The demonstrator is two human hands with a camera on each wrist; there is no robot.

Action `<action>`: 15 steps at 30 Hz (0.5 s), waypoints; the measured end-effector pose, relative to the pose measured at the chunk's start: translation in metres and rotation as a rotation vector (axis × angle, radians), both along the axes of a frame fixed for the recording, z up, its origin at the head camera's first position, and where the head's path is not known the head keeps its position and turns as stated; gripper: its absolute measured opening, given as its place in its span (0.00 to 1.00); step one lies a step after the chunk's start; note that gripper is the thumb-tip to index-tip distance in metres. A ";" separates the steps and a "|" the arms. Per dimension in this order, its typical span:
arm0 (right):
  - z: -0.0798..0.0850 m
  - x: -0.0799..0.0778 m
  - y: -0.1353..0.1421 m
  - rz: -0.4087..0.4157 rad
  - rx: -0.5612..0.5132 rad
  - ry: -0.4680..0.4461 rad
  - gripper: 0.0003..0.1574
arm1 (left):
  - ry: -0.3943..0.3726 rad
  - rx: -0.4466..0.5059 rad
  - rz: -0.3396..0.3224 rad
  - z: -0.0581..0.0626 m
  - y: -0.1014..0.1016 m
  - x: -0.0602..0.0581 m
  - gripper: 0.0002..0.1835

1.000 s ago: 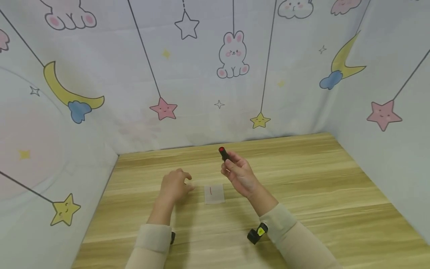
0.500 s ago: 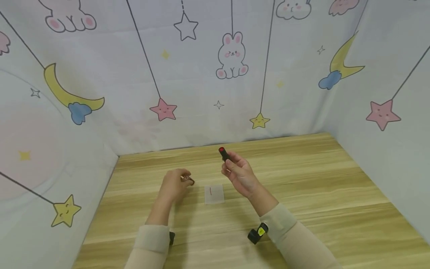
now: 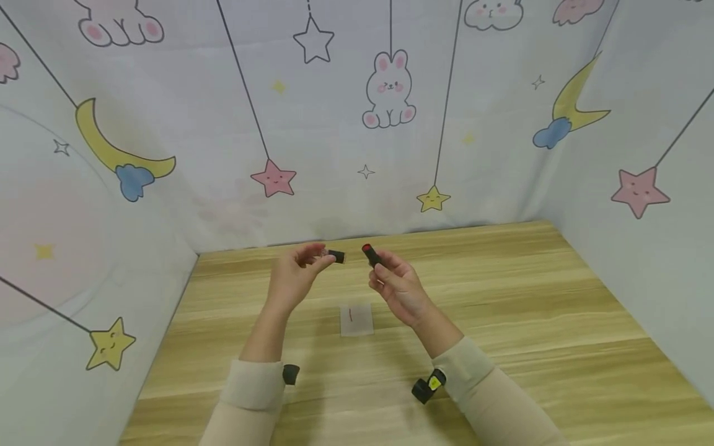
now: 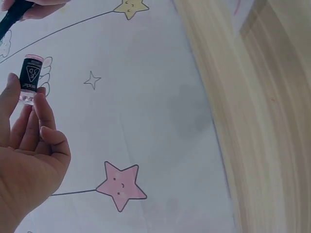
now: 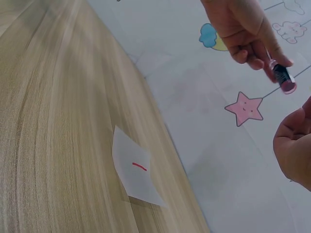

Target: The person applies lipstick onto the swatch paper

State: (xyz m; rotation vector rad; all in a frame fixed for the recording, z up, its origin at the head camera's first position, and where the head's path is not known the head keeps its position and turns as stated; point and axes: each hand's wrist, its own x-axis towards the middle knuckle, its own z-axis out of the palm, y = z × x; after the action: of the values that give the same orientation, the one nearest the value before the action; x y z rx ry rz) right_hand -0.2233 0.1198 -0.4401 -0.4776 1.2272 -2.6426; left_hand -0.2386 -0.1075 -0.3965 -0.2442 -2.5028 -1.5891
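My left hand [image 3: 292,275] pinches a small black lipstick cap [image 3: 336,256] between thumb and fingers, raised over the table. In the left wrist view the cap [image 4: 30,75] shows white lettering and a clear end near the fingertips. Opposite it, my right hand [image 3: 398,288] holds a black lipstick [image 3: 370,254], its red tip pointing up and to the left. A short gap separates cap and lipstick. Below them a small white paper [image 3: 359,322] lies on the table with one red stroke on it. The right wrist view hides the lipstick.
The wood-grain table [image 3: 502,297] meets a white cloth backdrop [image 3: 334,142] printed with stars, moons and rabbits at the back and both sides. Each wrist bears a small black camera, such as the right camera [image 3: 422,391].
My left hand has picked the cap up from the table left of the paper and lifted it toward the lipstick. The right hand has stayed almost still with the lipstick.
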 end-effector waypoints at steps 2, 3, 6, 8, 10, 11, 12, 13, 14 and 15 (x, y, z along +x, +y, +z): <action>0.000 0.000 -0.001 -0.010 0.020 -0.001 0.16 | 0.022 0.051 0.003 0.009 0.002 0.000 0.19; 0.000 0.000 -0.001 -0.017 0.033 -0.002 0.16 | 0.035 0.072 0.001 0.014 0.003 0.001 0.18; 0.001 0.001 -0.002 -0.033 0.071 -0.006 0.15 | 0.074 0.106 -0.013 0.023 0.007 0.003 0.17; 0.001 0.001 -0.003 -0.039 0.093 -0.006 0.14 | 0.093 0.112 -0.029 0.027 0.009 0.005 0.17; 0.002 0.002 -0.003 -0.042 0.105 -0.005 0.12 | 0.102 0.118 -0.042 0.030 0.011 0.006 0.17; 0.002 0.002 -0.003 -0.043 0.108 -0.006 0.11 | 0.106 0.119 -0.049 0.030 0.012 0.006 0.17; 0.003 0.002 -0.003 -0.044 0.111 -0.007 0.10 | 0.110 0.118 -0.054 0.031 0.012 0.007 0.17; 0.003 0.002 -0.003 -0.045 0.115 -0.006 0.09 | 0.112 0.117 -0.061 0.032 0.013 0.008 0.17; 0.003 0.002 -0.004 -0.045 0.120 -0.005 0.10 | 0.118 0.113 -0.069 0.032 0.014 0.008 0.17; 0.003 0.002 -0.004 -0.045 0.127 -0.003 0.10 | 0.125 0.109 -0.078 0.032 0.014 0.009 0.16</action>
State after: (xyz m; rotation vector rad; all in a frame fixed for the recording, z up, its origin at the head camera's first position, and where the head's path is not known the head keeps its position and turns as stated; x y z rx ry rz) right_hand -0.2211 0.1161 -0.4367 -0.4290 1.4100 -2.5805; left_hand -0.2299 -0.0932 -0.3644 -0.4172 -2.3315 -1.6782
